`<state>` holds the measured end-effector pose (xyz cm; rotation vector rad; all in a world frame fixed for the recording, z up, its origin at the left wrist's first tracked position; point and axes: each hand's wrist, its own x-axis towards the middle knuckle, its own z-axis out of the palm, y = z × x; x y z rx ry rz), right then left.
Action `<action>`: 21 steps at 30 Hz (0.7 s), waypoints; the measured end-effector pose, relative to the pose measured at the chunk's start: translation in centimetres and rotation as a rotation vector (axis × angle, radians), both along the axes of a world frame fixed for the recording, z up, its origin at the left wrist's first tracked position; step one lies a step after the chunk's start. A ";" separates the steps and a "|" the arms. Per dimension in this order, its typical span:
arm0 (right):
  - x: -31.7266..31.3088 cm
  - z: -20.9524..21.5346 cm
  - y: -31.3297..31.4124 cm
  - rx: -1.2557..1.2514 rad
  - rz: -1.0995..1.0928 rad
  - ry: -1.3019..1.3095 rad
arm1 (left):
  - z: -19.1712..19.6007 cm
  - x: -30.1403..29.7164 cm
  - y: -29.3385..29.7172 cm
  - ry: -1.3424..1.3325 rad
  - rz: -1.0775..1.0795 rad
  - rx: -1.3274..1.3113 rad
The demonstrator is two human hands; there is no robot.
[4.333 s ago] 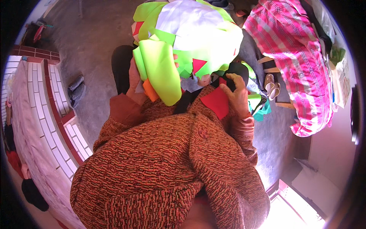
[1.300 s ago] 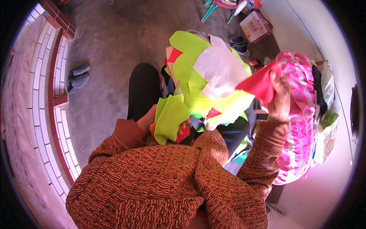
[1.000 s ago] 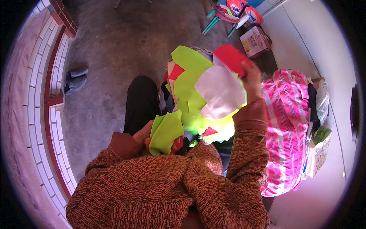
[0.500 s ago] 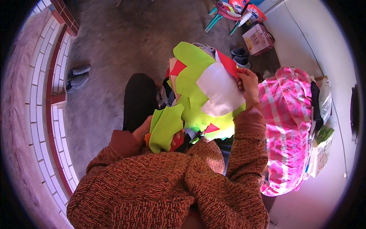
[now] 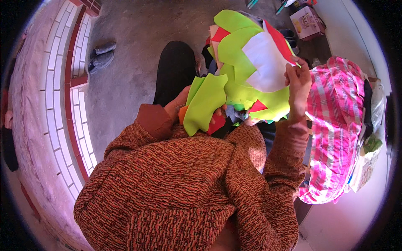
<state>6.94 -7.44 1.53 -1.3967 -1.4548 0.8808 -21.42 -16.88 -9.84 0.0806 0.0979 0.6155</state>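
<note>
My left hand is closed around a bunch of lime-green cloth pieces, its fingertips showing by the cloth's right edge. Bits of orange and red cloth stick out from the same grip. Across my lap lies a layered heap of scalloped lime-green cloth with a white piece on top. At the heap's right edge my right hand pinches the lower end of a long red cloth strip. Smaller red, grey and green scraps show beneath; the heap's underside is hidden.
A pink plaid cloth bundle sits close by my right arm, with plastic bags beyond it. Farther off are a pink carton and dark shoes. More grey shoes lie left, near the white-brick wall.
The whole view has shifted, so hands, cloth and room appear higher and farther right. Both hands keep their hold; the right fingers have changed pose slightly at the red strip.
</note>
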 end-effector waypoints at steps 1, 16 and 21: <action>-0.9 -0.2 -1.4 0.019 0.042 -0.018 | -0.4 0.1 -0.1 0.004 0.011 -0.009; -8.1 -7.6 -10.6 -0.176 0.277 -0.098 | -2.2 0.2 -0.2 -0.011 0.015 -0.034; -7.9 -9.2 -11.1 -0.355 0.298 0.256 | -1.5 0.0 -0.2 0.021 0.004 -0.070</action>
